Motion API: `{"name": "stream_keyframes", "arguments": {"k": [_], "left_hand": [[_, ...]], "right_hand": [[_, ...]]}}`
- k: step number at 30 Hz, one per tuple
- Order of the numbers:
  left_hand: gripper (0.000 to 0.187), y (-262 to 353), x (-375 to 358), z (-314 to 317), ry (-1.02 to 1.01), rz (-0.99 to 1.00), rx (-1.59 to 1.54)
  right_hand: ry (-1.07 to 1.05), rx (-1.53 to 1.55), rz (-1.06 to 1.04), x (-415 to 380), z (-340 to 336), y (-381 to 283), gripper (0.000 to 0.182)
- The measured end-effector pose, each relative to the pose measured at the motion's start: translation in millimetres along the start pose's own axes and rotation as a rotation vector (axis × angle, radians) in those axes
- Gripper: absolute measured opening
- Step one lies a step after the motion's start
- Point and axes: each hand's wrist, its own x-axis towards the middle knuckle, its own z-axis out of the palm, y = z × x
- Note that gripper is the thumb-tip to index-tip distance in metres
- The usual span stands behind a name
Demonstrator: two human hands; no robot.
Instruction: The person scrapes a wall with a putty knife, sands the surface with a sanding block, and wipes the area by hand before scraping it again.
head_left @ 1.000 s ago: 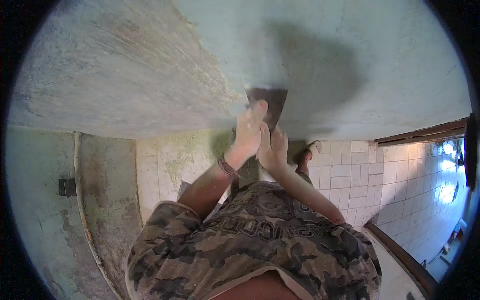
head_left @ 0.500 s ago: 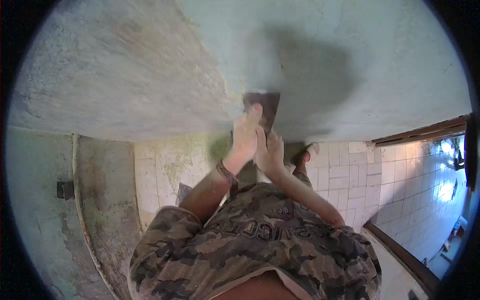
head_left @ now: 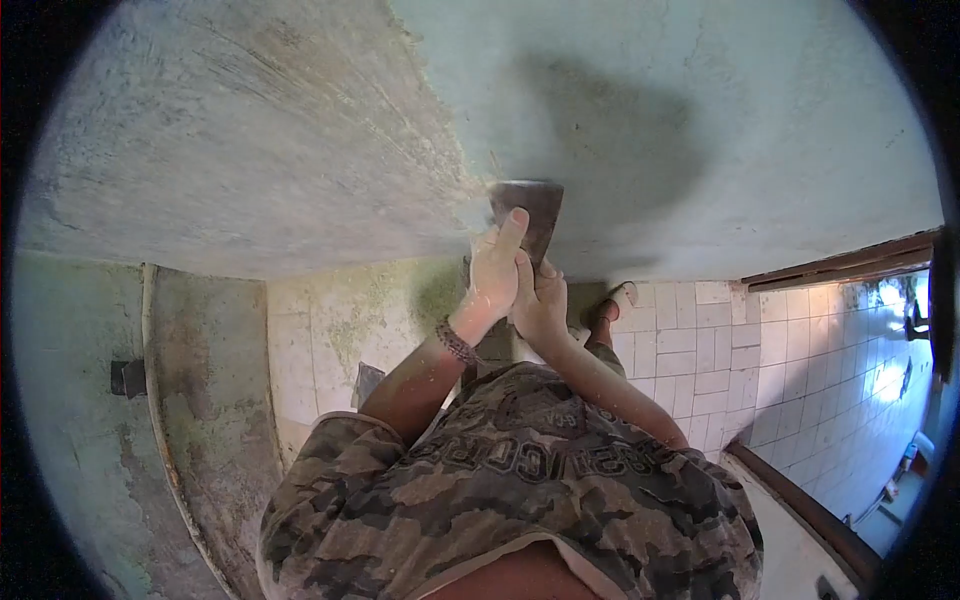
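Both my hands are wrapped together around a scraper with a wide dark blade (head_left: 538, 205). My left hand (head_left: 493, 272), with a bracelet at the wrist, is closed on it, its thumb stretched along the back of the blade. Lower and to the right, my right hand (head_left: 541, 308) grips the handle, which the fingers mostly hide. The blade's front edge is against or very close to the pale green wall (head_left: 640, 60), at the border of a rough, scraped grey patch (head_left: 270, 130). White dust coats both hands.
White floor tiles (head_left: 690, 340) lie below the wall, with one of my feet (head_left: 622, 297) on the right. At left, a pipe (head_left: 160, 400) runs along a stained wall beside a dark box (head_left: 128, 379). A brown wooden frame (head_left: 840, 265) is at right.
The scraper and both hands stay in nearly the same place in view and show less blur. The patch's border sits slightly further right in view.
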Motion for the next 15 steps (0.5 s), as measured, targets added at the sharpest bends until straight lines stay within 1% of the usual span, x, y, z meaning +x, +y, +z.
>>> {"name": "stream_keyframes", "arguments": {"k": [1, 2, 3, 4, 5, 7, 8, 9, 10, 11, 12, 13, 14, 15], "left_hand": [[0.054, -6, -1, 3, 0.005, -0.032, -0.03], [0.055, -7, 2, 6, 0.007, -0.057, -0.062], [0.055, 2, 8, 3, -0.001, -0.049, -0.065], [0.054, 15, 12, -5, -0.025, 0.099, 0.032], [0.054, 18, 9, -11, -0.045, 0.232, 0.131], [0.053, 9, 9, -13, -0.048, 0.201, 0.142], [0.052, 4, 16, -13, -0.059, 0.196, 0.153], [0.05, -27, 20, -8, 0.012, 0.376, 0.206], [0.05, -28, 12, -4, 0.014, 0.38, 0.206], [0.053, -27, 4, 0, 0.012, 0.195, 0.062], [0.057, -25, 2, 2, 0.006, 0.012, -0.082], [0.057, -19, 10, -2, 0.002, 0.01, -0.083], [0.057, -13, 19, -12, 0.043, 0.315, 0.162], [0.057, -9, 19, -19, 0.081, 0.612, 0.412]], "right_hand": [[0.008, 0.078, 0.002, -1, -1, -2, 0.025], [0.015, 0.076, -0.006, 2, -2, -6, 0.025], [0.025, -0.059, -0.089, 6, -3, -20, 0.026], [0.03, -0.196, -0.156, 5, -4, -27, 0.027], [0.022, -0.198, -0.135, 3, -3, -26, 0.027], [0.117, -0.314, -0.384, 12, 1, -29, 0.028], [0.116, -0.311, -0.4, 13, 3, -13, 0.028], [0.193, -0.478, -0.535, 8, 4, 20, 0.028], [0.271, -0.647, -0.66, 3, 5, 39, 0.029], [0.272, -0.647, -0.664, 1, 6, 33, 0.029], [0.168, -0.382, -0.416, 2, 7, 18, 0.03], [0.062, -0.119, -0.16, 0, 7, 7, 0.031], [0.059, -0.122, -0.147, 4, 9, 2, 0.031], [0.002, -0.147, -0.109, 12, 12, -2, 0.031]]}}
